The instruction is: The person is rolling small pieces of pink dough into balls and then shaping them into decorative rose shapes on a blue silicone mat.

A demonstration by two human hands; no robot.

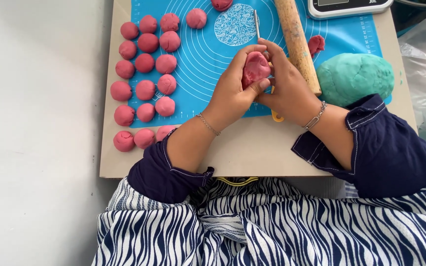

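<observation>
A lump of pink dough (256, 68) is cupped between both hands above the middle of the blue silicone mat (198, 69). The left hand (232, 86) is curled round it from the left with the thumb pressed under it; the right hand (284, 81) is closed over it from the right, so the far side of the lump is hidden. Just behind the right hand a wooden rolling pin (297, 42) is laid, its top end cut off. A yellow tool (276, 116) is mostly covered by the right wrist, hard to make out. Rows of pink dough balls (145, 69) are lined along the board's left edge. A big teal dough mound (355, 78) is parked at the right edge, and a scale (348, 7) at the far right corner is only partly seen.
</observation>
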